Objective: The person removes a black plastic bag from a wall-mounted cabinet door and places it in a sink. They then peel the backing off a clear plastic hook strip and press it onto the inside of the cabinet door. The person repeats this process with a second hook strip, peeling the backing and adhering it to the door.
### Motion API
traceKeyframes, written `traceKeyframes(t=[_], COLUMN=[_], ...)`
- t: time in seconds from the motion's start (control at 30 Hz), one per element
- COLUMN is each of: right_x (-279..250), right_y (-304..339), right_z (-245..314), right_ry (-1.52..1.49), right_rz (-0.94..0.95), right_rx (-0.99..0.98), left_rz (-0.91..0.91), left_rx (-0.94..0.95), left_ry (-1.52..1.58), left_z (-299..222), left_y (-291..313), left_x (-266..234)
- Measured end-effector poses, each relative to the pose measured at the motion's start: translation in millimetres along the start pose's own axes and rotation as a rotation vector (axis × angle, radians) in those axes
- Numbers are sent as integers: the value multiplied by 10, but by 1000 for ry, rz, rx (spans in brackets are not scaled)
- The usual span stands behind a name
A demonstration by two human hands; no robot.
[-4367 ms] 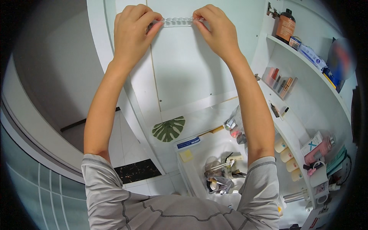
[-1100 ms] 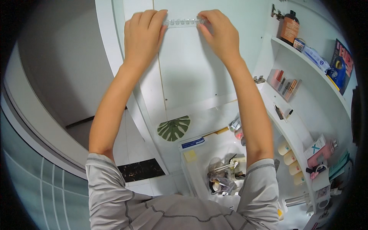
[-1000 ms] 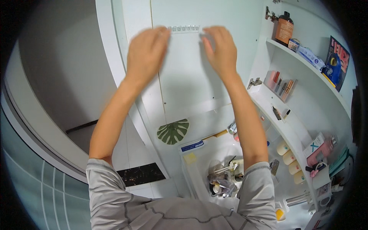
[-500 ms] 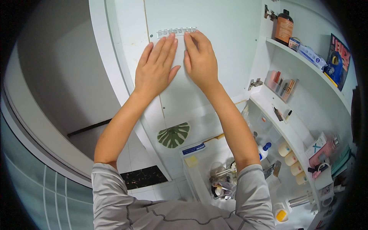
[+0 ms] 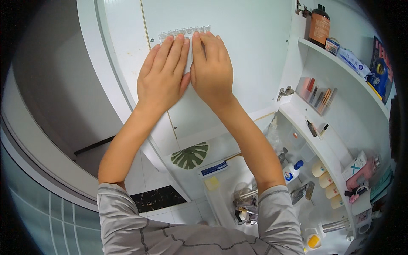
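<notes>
A clear plastic strip with a row of small hooks or knobs (image 5: 187,31) lies against the white door panel (image 5: 255,63), near the top of the view. My left hand (image 5: 161,83) is flat over the panel, its fingers stretched up to the strip's lower edge. Close beside it, my right hand (image 5: 213,78) reaches the strip with its fingertips, fingers also extended. The thumbs lie near each other between the hands. Neither hand grips anything visible. My fingertips hide part of the strip's lower edge.
To the right, an open white cabinet holds a brown bottle (image 5: 319,26), a clear makeup organizer (image 5: 316,96) and several cream-coloured containers (image 5: 325,179). Below are a white bottle with a blue cap (image 5: 293,171) and a leaf-shaped mat (image 5: 190,156). A doorway with a black threshold (image 5: 156,198) is left.
The strip, the panel's left edge and both hands now appear farther left in the view. My right hand has come closer to my left. Both hands stay at the strip.
</notes>
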State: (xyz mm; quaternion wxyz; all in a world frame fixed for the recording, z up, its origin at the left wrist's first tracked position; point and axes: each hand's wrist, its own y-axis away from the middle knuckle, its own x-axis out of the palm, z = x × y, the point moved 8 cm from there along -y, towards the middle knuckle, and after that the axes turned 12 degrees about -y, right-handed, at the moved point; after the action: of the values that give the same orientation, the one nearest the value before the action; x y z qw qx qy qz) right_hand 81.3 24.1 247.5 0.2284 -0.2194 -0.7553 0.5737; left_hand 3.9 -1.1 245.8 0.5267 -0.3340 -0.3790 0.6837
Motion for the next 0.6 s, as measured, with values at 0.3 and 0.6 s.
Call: traceKeyframes(t=[0.3, 0.6], right_x=[-3, -142], right_y=[-8, 9], right_z=[51, -60], right_ry=[-39, -44], right_rz=[-35, 116], right_rx=[25, -1], left_rz=[33, 15], left_rx=[19, 49], left_ry=[6, 25], left_z=[12, 38], left_y=[-16, 1], left_x=[-42, -153])
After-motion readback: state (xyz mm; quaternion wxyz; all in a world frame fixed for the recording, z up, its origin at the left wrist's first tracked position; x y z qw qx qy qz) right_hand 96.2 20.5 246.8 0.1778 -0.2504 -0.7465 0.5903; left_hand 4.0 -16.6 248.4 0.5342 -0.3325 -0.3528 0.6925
